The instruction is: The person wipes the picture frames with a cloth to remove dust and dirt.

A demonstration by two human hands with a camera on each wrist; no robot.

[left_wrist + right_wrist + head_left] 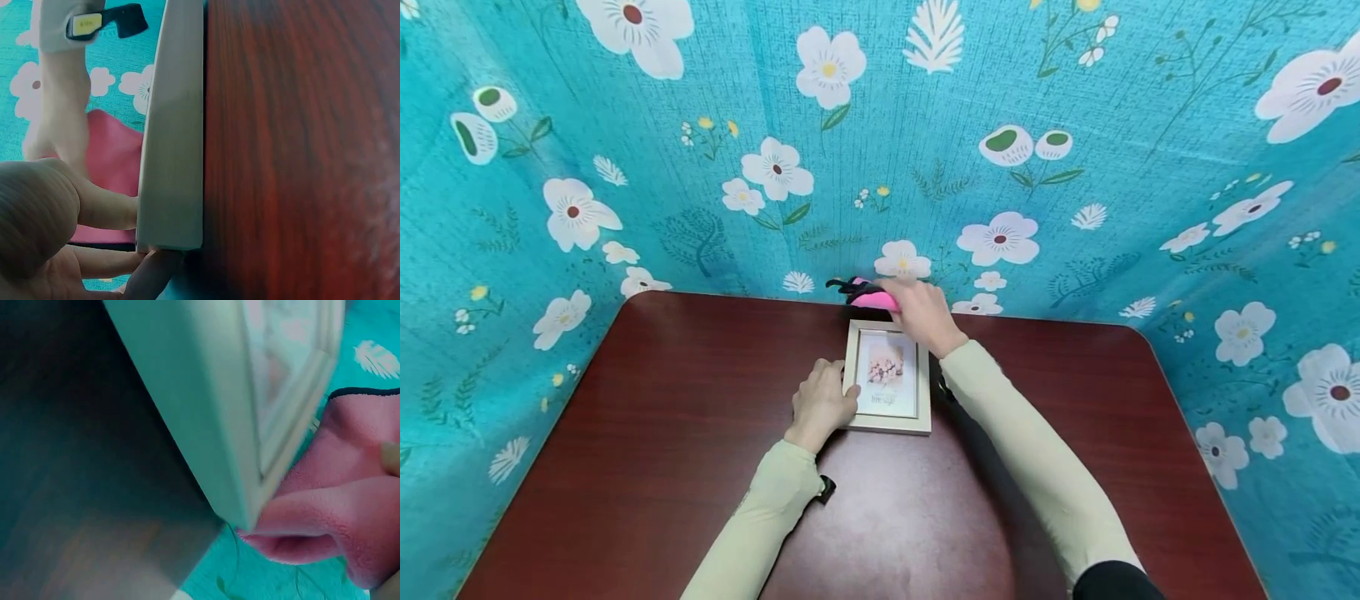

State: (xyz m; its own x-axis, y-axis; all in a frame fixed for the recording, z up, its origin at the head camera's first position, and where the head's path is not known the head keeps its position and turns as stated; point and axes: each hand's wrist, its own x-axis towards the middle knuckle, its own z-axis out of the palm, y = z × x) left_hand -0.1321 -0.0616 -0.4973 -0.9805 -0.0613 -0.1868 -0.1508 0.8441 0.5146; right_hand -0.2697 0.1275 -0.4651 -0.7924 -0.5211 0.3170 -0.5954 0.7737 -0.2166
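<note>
A picture frame (887,396) with a pale border and a pink flower print lies face up on the dark red table. My left hand (823,404) grips its left edge, the thumb over the front. In the left wrist view, this thumb and fingers (103,206) hold a corner of the frame (172,137). Just past the frame's far edge, my right hand (922,312) holds a bunched pink cloth (876,300) with black trim. The right wrist view shows the fuzzy cloth (325,500) beside a frame corner (231,500); most of that hand is out of sight there.
The glossy table (700,400) ends a little beyond the frame, against a turquoise floral curtain (865,167). More of the curtain hangs along both sides. A black strap piece (826,489) sits at the left wrist.
</note>
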